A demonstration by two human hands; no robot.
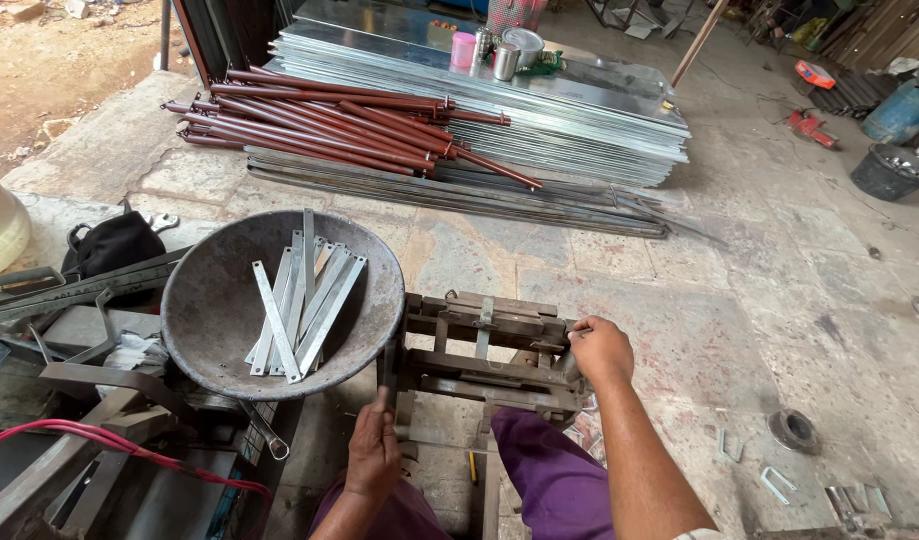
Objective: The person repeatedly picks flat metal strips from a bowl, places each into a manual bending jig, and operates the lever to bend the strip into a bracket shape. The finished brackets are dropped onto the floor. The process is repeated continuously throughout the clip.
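Gripping tight, left hand (374, 452) and right hand (601, 349) clasp the rusty steel bending jig (480, 350) beside a dented pan (280, 300).

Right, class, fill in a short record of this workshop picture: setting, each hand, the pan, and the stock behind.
setting: concrete floor of a metal workshop
left hand: on the near left side of a rusty metal jig
right hand: gripping the jig's right end
pan: round, dark, holding flat silver strips
stock behind: reddish-brown rods lying on stacked shiny sheets
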